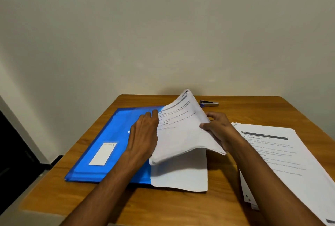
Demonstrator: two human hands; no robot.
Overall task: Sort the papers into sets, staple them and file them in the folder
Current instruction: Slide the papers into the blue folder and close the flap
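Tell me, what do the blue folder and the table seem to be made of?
Blue folder: probably plastic, smooth and a little glossy; its surface shows a soft sheen and looks slightly translucent. Table: wood or wood-look laminate, matte, with brown grain lines; which one, the picture leaves open.

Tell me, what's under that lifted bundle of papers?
Under the lifted bundle lies a flat white sheet, partly tucked into the blue folder. Whatever lies farther under the raised pages is hidden.
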